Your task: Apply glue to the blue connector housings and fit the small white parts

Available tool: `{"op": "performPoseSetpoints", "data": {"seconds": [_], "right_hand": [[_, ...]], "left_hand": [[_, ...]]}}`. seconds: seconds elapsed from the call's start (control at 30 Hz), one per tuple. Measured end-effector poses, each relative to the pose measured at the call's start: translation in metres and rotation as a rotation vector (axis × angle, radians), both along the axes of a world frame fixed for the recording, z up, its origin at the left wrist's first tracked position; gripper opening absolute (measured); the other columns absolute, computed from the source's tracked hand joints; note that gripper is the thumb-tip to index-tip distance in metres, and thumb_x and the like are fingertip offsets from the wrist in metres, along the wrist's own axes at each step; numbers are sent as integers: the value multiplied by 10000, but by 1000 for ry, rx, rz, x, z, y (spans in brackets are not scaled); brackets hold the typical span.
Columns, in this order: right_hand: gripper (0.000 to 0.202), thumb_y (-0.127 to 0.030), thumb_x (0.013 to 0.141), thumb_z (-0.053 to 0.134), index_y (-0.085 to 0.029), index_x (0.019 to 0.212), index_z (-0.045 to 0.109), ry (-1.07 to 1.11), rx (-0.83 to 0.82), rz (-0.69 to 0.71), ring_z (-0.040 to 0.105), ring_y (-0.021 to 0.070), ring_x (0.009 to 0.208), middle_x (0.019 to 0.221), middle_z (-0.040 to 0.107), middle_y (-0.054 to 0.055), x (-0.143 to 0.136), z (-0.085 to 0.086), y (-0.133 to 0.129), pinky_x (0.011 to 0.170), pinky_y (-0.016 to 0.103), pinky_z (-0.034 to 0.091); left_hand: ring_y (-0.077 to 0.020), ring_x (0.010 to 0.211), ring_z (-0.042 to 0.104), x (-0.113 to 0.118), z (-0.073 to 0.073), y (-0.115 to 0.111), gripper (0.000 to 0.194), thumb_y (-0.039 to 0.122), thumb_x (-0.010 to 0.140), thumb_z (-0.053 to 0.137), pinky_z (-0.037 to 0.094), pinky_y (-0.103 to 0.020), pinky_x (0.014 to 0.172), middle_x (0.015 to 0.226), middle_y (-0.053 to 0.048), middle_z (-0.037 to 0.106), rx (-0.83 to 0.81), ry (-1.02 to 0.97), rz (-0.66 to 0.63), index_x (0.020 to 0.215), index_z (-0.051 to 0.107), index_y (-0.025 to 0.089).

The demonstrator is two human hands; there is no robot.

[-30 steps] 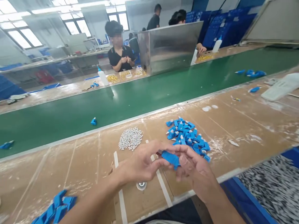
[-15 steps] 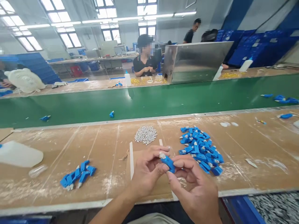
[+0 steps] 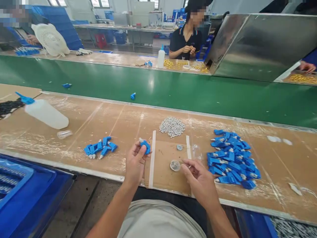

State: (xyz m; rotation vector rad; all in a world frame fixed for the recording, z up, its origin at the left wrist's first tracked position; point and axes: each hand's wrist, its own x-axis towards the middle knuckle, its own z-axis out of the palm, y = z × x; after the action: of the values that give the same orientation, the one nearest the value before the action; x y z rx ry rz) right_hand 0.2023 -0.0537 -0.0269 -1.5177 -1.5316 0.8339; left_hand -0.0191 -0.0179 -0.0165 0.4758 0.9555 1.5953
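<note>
My left hand [image 3: 135,163] pinches a small blue plastic part [image 3: 145,146] with a whitish tip, held above the bench. My right hand [image 3: 199,178] is beside a small round clear dish [image 3: 175,165], thumb and forefinger close together at its rim. Whether something thin is between those fingers cannot be made out. Behind the dish lies a small silvery disc [image 3: 179,147] with a thin stem. A heap of small grey pellets [image 3: 172,127] sits farther back. Many like blue parts [image 3: 232,158] are piled to the right, and a smaller group [image 3: 100,147] lies to the left.
A white bottle with a blue nozzle [image 3: 47,113] lies at the left near a clear cap [image 3: 64,134]. Beyond the bench runs a green belt [image 3: 153,84] carrying blue parts. Across it sit a co-worker [image 3: 185,39], a fan [image 3: 51,39] and a metal panel [image 3: 262,46].
My hands have come apart. The left keeps the blue part and has moved left; the right has let go of it and reached the clear dish. The view has tilted downward.
</note>
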Motion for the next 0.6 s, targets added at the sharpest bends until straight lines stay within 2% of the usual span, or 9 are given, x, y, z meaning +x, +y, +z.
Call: {"op": "performPoseSetpoints", "data": {"seconds": [0.13,0.3,0.43,0.6], "right_hand": [[317,-445,911,638,-159,1014,727,-5,-18,-1,608,183,698,845,651,51,-13,0,8,647,306,520],[288,-443,914,634,-169,918,724,-35,-41,-25,610,184,704,839,657,48,-13,-3,9,641,305,495],[253,-419,909,647,-181,877,727,-53,-28,-37,604,182,702,814,652,38,-12,-2,8,619,295,484],[199,-361,938,625,-189,923,723,-112,21,17,569,162,664,834,626,30,-12,-1,6,600,290,465]], "left_hand": [[-90,704,634,-4,-9,6,295,277,730,844,505,-178,634,846,-7,682,-30,3,-35,950,686,159],[-112,712,634,1,-18,3,287,282,769,812,496,-207,623,859,-32,674,-65,12,-63,983,685,139],[-112,726,624,0,-19,4,291,291,775,809,492,-215,632,856,-13,650,-59,6,-80,997,682,153],[-113,732,614,2,-16,4,255,302,812,776,482,-215,634,845,-16,643,-52,43,-123,1004,691,157]]}}
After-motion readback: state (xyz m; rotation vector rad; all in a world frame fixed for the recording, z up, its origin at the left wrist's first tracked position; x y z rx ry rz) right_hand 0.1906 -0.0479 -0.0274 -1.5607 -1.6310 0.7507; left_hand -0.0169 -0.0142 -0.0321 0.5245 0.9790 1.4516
